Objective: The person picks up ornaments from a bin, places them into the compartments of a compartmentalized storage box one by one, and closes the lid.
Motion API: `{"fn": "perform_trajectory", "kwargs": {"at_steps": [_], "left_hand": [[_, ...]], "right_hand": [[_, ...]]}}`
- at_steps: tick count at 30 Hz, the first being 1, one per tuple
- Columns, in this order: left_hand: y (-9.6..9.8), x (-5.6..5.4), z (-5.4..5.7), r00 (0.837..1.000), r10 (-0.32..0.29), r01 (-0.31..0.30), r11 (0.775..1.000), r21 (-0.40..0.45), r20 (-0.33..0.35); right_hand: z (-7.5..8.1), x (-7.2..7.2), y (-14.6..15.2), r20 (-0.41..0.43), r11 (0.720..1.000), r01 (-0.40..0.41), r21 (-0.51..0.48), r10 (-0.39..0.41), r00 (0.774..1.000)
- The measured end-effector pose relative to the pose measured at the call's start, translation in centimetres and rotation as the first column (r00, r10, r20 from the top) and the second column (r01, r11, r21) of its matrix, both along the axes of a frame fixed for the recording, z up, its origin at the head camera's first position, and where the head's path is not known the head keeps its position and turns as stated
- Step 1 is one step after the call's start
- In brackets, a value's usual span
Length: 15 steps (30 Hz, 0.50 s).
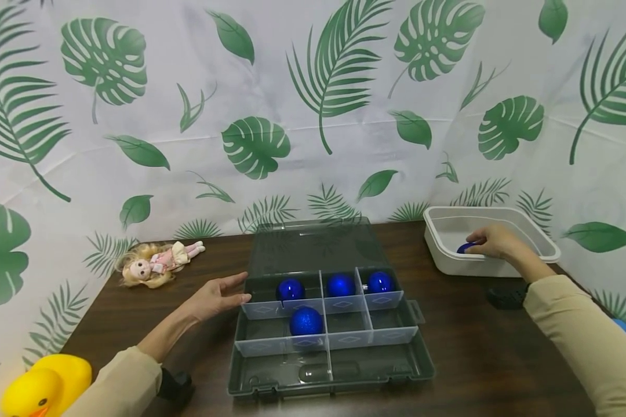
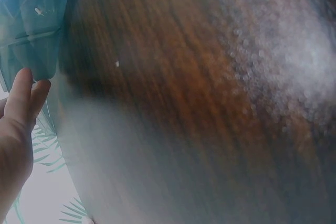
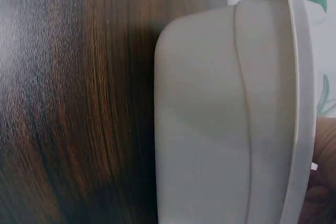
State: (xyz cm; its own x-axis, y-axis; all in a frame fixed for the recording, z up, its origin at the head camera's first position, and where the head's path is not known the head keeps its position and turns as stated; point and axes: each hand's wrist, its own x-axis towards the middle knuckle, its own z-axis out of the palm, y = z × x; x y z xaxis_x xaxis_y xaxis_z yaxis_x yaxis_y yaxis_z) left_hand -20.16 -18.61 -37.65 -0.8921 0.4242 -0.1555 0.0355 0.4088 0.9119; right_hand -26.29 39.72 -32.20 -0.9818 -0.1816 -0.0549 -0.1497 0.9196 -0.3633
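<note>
A dark translucent organizer box (image 1: 381,362) lies with its lid (image 1: 313,246) folded back. Three blue baubles sit in its back row: one bauble (image 1: 290,289) in the left compartment, a second bauble (image 1: 341,285) in the middle, a third bauble (image 1: 380,282) at the right. In the middle row's left compartment is a glittery blue bauble (image 1: 306,321). My left hand (image 1: 216,298) touches the box's left side with extended fingers. My right hand (image 1: 495,240) reaches inside the white plastic basin (image 1: 461,267) and pinches a blue bauble (image 1: 466,248), partly hidden by the fingers.
On the back left of the brown wooden table (image 1: 469,353) lies a blond doll (image 1: 162,263). A yellow rubber duck (image 1: 49,385) is at the front left. Behind the table hangs a leaf-printed cloth (image 1: 188,69). A small blue object (image 1: 622,326) shows at the right edge.
</note>
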Motion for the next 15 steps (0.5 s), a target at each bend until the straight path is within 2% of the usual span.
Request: {"fn": "perform_trajectory", "kwargs": {"at_steps": [3,6,8,12,15], "left_hand": [[0.0,0.0,0.0,1.0,-0.006,0.006,1.0,0.002,0.001],[-0.1,-0.1,0.0,1.0,-0.018,0.018,1.0,0.003,-0.01],[-0.1,-0.1,0.0,1.0,-0.021,0.021,1.0,-0.001,-0.019],[-0.1,-0.2,0.1,1.0,-0.018,0.018,1.0,-0.018,-0.025],[-0.1,-0.2,0.1,1.0,-0.018,0.017,1.0,-0.019,-0.023]], "right_hand": [[-0.1,0.1,-0.1,0.007,0.997,0.042,-0.06,-0.042,0.999],[0.2,0.2,-0.5,0.009,0.982,0.101,-0.16,-0.101,0.995],[0.7,0.3,-1.0,-0.007,0.963,0.13,-0.236,-0.135,0.991],[2.0,0.7,-2.5,-0.077,0.923,0.142,-0.357,-0.181,0.981],[2.9,1.2,-4.1,-0.095,0.891,0.142,-0.43,-0.202,0.975]]}}
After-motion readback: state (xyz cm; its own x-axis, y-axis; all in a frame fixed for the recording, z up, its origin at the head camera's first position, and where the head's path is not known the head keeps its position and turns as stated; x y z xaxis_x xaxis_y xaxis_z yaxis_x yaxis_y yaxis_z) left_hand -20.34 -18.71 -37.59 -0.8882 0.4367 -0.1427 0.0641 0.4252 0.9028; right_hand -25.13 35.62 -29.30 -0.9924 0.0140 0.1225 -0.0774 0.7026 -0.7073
